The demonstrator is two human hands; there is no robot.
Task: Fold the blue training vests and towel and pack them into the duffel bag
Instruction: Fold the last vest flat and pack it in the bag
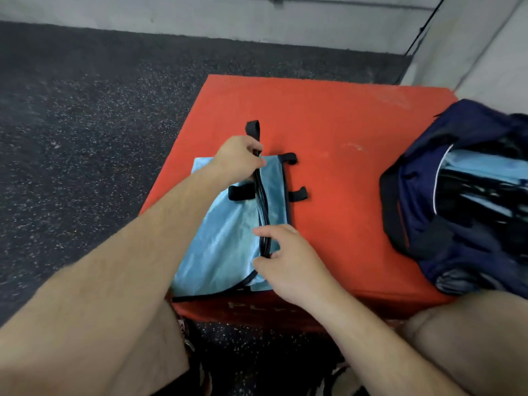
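A light blue vest (223,238) with black trim lies on the near left part of a red padded box (343,124), with its near edge at the front edge of the box. The vest is partly folded, so that several black-trimmed edges run together in a dark line from far to near across its right half. The left hand (238,160) holds the far end of that line, with its fingers curled down over the trim and the thumb tucked against them. The right hand (288,264) pinches the near end of the same line between the thumb and bent fingers. Short black straps (297,193) stick out from the right side of the vest onto the red surface, and another black loop (253,128) rises just beyond the left hand.

A dark navy duffel bag (457,195) sits on the right end of the box, well apart from the vest. Its top is open, and light blue cloth (480,164) shows inside among dark, shiny folds. The box stands on a dark speckled floor (85,124) near a pale wall (200,18).
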